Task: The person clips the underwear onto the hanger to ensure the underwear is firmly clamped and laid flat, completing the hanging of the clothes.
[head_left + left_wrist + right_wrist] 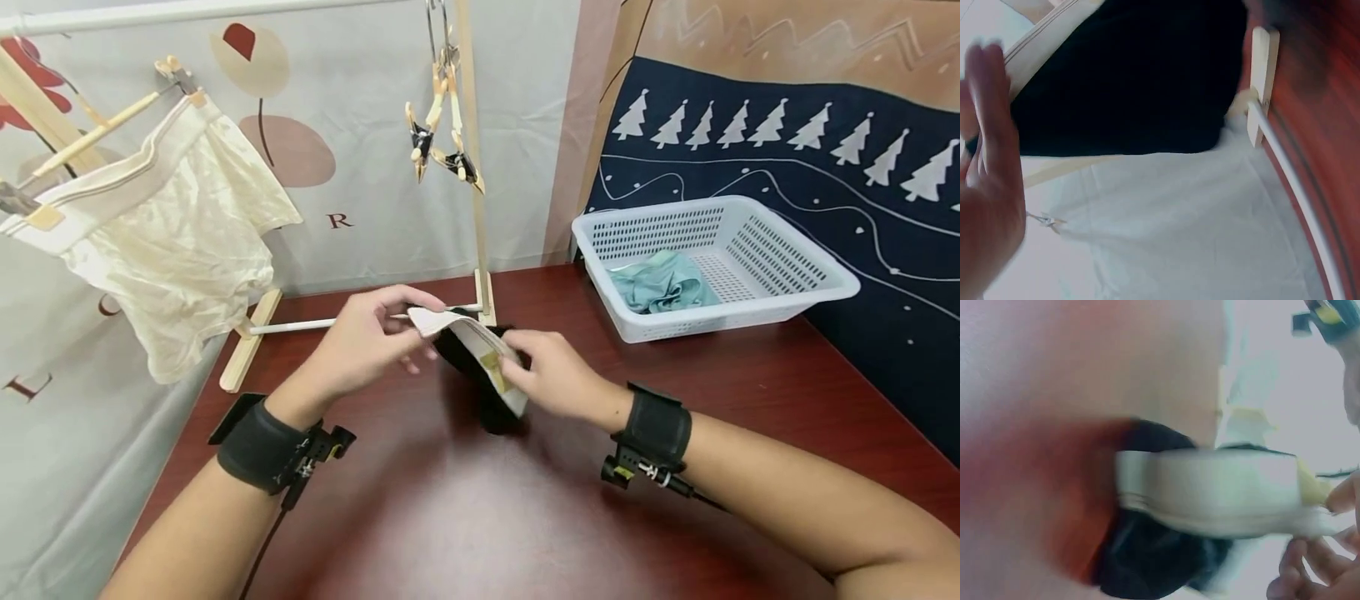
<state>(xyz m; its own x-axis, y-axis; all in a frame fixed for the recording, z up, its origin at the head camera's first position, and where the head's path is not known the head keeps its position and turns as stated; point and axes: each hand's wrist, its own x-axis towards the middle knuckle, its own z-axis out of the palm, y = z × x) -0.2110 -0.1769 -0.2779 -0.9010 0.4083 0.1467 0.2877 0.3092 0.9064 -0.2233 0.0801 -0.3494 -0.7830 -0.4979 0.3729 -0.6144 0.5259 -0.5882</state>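
Note:
A pair of black underpants (501, 417) with a wide white waistband (472, 337) is held up over the table in the head view. My left hand (371, 337) pinches the waistband's left corner between thumb and fingers. At the other end, my right hand (555, 372) grips the band, thumb on its near side beside a yellowish patch. Dark cloth (1129, 81) fills the upper left wrist view, next to the left fingers (991, 94). The right wrist view is blurred; there the band (1222, 487) stretches to the right fingers (1310, 562).
Cream underpants (187, 225) hang from clips on a hanger at the left. Behind the hands stands a wooden rack post (480, 233), beside hanging clothespins (442, 142). A white basket (787, 304) with teal cloth (663, 282) sits at the back right of the table (480, 533).

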